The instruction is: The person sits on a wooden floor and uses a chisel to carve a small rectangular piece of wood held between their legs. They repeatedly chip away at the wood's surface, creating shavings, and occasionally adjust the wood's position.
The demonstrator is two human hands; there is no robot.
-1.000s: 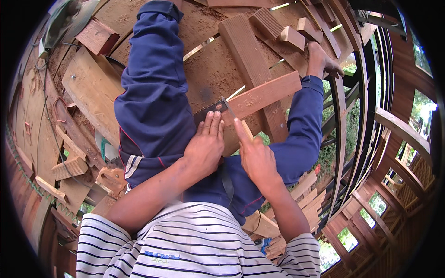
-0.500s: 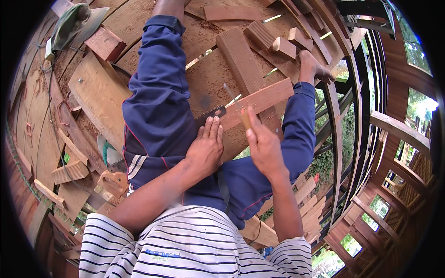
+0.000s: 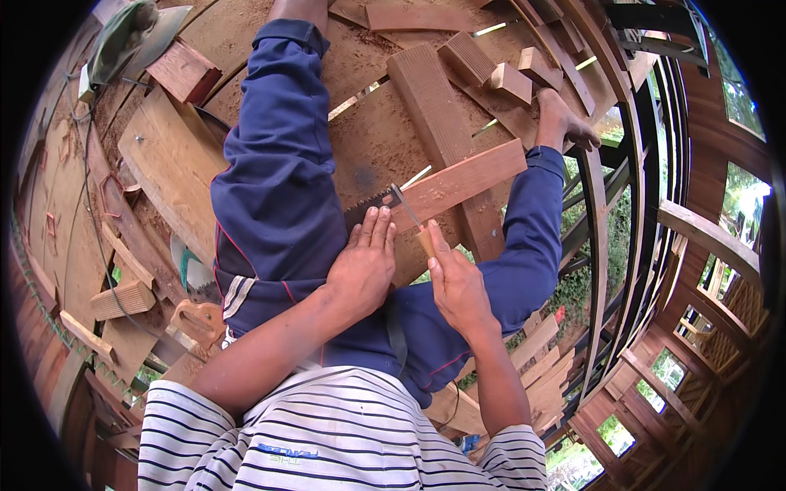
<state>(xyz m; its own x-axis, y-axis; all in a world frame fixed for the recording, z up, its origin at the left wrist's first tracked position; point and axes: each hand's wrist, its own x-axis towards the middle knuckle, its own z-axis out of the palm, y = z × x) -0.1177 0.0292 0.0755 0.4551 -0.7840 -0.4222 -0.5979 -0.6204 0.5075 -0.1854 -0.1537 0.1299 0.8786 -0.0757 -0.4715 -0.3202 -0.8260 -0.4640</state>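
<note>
A dark toothed saw blade (image 3: 375,201) lies against the end of a reddish wooden board (image 3: 471,176), its teeth turned away from me. My left hand (image 3: 361,266) holds the blade, with the fingers laid together over its near edge; the thumb is hidden. My right hand (image 3: 457,282) is closed round the light wooden handle of a file (image 3: 408,204), index finger along the handle. The thin metal shaft slants up to the left, and its tip is at the end of the blade. The board rests across a thick grooved beam (image 3: 434,110), between my legs.
Several short wood blocks (image 3: 467,59) sit beyond the beam. At left are a wide plank (image 3: 168,168), a wooden saw handle (image 3: 199,324), a cap (image 3: 123,45) and a cable (image 3: 88,176). Open gaps and dark metal framing (image 3: 596,200) lie right of my foot. Sawdust covers the floorboards.
My right hand has drawn back toward me and slightly left with the file, whose tip is now at the blade's end. My left hand has stayed on the blade.
</note>
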